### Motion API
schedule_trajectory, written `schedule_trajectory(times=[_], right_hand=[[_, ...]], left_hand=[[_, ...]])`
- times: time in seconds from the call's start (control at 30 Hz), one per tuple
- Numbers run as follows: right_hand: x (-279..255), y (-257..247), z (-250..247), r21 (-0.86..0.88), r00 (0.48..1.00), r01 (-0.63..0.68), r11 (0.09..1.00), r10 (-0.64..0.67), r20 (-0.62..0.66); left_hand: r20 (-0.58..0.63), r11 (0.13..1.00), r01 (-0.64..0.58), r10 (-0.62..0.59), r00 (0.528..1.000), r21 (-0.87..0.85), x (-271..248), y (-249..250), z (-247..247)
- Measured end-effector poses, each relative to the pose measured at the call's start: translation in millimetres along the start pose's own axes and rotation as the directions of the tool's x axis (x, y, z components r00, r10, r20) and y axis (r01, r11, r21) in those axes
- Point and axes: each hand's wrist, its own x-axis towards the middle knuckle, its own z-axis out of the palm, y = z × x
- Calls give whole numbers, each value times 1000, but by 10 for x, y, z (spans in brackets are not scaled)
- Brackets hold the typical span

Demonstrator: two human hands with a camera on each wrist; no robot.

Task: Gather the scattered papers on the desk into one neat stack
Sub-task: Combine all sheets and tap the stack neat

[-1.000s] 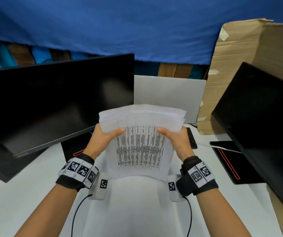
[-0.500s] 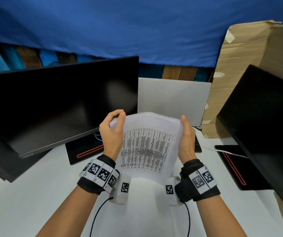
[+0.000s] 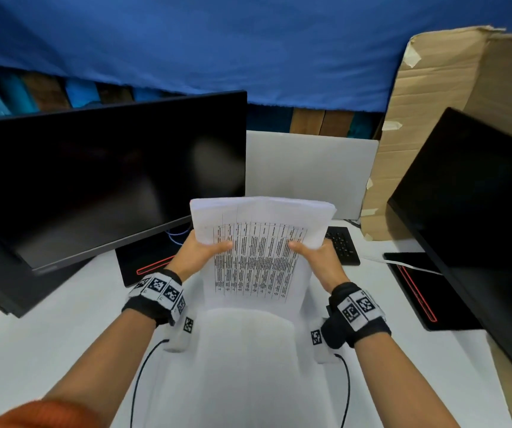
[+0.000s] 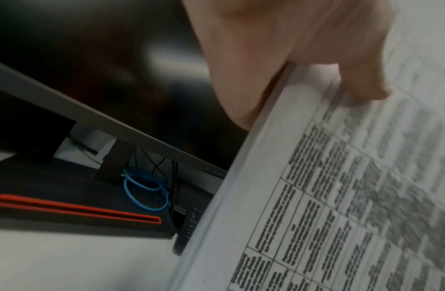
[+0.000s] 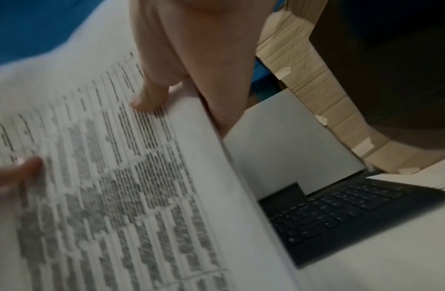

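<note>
A stack of white papers [image 3: 259, 257] printed with a table stands upright above the white desk [image 3: 47, 350], held between both hands. My left hand [image 3: 200, 253] grips its left edge, thumb on the front sheet and fingers behind. My right hand [image 3: 316, 254] grips the right edge the same way. The left wrist view shows the stack [image 4: 340, 196] and its layered edge, with my left hand [image 4: 303, 65] and its thumb pressing the page. In the right wrist view the papers [image 5: 104, 187] fill the left side, pinched by my right hand [image 5: 186, 74].
A dark monitor [image 3: 94, 180] stands at the left, another monitor [image 3: 480, 227] at the right. Behind the papers are a black keyboard [image 3: 342, 245] and a grey board [image 3: 307, 171]. Cardboard [image 3: 434, 118] leans at the back right. Black stand bases with red trim [image 3: 415, 291] sit on the desk.
Half a second ago both hands were set flat along the stack's side edges, squaring it. Now both thumbs are back on the front sheet, gripping, and the stack is held higher.
</note>
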Motion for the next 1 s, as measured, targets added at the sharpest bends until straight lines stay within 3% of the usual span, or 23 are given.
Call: schedule_trajectory(times=[0.1,0.23,0.4,0.63,0.9,1.0], right_hand=[[-7,-168,-11,18,996,86,996,-85,-38],[-53,-253,-89,62,983,180,982,-178,-33],[-127,-3,-26,72,992,125,990,-125,-3],[-138,-6,-39,129,985,169,977,-171,1],[-172,131,-3,123,994,105,987,-106,2],[-186,280,27,73,999,17,997,-20,40]], left_hand=[[-39,995,-84,81,996,-62,-20,139,6],[24,967,-180,188,982,-182,-102,248,-81],[13,978,-117,121,993,-174,-195,74,-38],[21,978,-145,150,988,-151,-273,136,-49],[28,986,-84,89,996,-143,-308,19,-16],[31,993,-24,28,999,-115,-316,-144,-8]])
